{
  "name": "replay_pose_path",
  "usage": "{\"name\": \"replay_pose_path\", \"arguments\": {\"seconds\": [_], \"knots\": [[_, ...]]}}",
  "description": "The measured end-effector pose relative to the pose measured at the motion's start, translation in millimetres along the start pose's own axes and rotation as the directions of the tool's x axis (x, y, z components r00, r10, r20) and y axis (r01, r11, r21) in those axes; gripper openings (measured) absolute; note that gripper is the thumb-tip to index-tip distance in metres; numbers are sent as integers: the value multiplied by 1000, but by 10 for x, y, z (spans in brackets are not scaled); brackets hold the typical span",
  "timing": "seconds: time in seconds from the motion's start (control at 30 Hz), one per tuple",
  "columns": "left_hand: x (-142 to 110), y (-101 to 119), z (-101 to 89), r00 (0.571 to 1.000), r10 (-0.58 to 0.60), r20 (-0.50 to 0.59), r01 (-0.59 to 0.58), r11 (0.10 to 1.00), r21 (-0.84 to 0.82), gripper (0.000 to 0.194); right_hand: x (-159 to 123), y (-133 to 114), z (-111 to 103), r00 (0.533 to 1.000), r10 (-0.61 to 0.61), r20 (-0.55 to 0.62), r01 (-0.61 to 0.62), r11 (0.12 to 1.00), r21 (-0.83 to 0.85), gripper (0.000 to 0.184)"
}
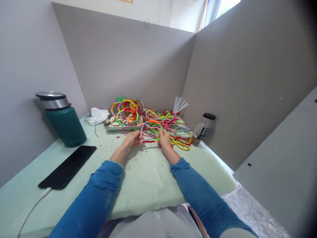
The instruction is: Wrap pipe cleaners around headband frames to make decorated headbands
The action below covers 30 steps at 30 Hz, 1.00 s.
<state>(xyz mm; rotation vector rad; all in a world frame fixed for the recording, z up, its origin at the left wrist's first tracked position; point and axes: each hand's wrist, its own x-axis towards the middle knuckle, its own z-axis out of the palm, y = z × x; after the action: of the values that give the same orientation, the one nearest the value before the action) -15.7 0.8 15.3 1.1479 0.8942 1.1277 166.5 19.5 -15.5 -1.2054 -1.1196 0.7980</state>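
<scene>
A fuzzy loop of purple, orange, green and red stems [153, 121] stands arched over the pale-green covered table [148, 185], its left side pinched in the fingers of the left hand [132, 139], its right side in those of the right hand [164, 138]. Just beyond are a shallow metal tray [119, 128] of wood slices and fuzzy rings, and a tangled heap of multicoloured fuzzy stems [162, 116]; farther left stands a teal steel-necked bottle [65, 125].
</scene>
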Motion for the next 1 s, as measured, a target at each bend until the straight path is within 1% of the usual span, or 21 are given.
{"name": "replay_pose_path", "arguments": {"seconds": [0.13, 0.27, 0.4, 0.6, 0.77, 1.0], "knots": [[-19, 13, 10, 1000, -12, 15, 11, 1000, 17, 21, 9, -4, -6, 998, 25, -54, -23, 999, 45, 24], [-43, 32, 18, 1000, -7, 30, 6, 1000, 7, 24, 7, -7, -6, 997, 30, -75, -25, 998, 60, 22], [-56, 38, 21, 999, 18, 40, -18, 1000, 0, 28, 11, -3, -3, 997, 28, -72, -24, 998, 58, 22], [-48, 37, 23, 999, 33, 7, -33, 999, 11, 33, -4, -9, -3, 998, 5, -68, -1, 999, 49, 24], [-16, -8, -6, 1000, 27, -7, -27, 998, 48, 35, -15, -26, -2, 997, 0, -79, 3, 999, 41, 23], [39, -65, -66, 998, 15, -68, -11, 998, 69, 33, -15, -32, 6, 999, 0, -36, 1, 999, 41, 24]]}}
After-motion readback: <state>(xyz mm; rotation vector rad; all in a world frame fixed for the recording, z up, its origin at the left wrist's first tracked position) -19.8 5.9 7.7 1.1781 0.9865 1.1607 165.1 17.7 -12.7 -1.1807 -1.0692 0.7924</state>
